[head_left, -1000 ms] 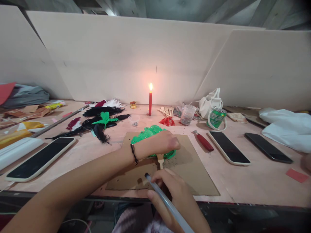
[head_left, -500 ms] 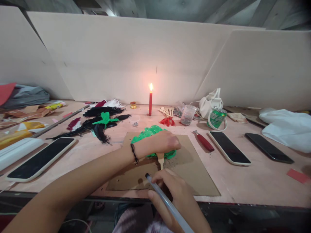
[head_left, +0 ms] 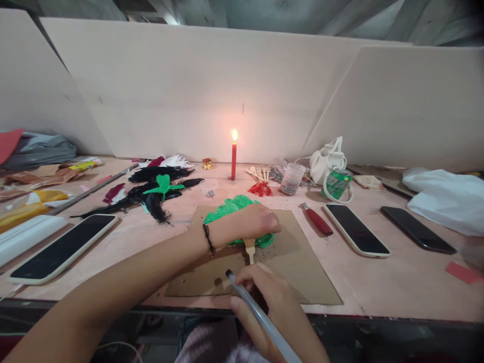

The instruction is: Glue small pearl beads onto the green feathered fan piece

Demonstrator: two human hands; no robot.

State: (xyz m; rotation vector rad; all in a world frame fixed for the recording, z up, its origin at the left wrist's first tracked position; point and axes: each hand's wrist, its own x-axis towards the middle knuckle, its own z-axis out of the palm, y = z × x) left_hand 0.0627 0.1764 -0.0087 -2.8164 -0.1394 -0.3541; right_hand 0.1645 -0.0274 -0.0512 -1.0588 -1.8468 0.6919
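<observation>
My left hand, with a dark bracelet on its wrist, lies across a green decorated hand fan. Its fingers curl down, and whatever they pinch is hidden beneath the hand. The fan carries small shiny beads and has a pale wooden handle pointing towards me. My right hand is closed around a translucent glue stick with a blackened tip, close to the end of that handle. Under the fan is a brown cardboard sheet with dark specks on it.
A lit red candle stands upright behind the fan. To its right are red tassels, a clear plastic cup and a green can. A red-handled cutter and phones lie rightward; black feathers lie left.
</observation>
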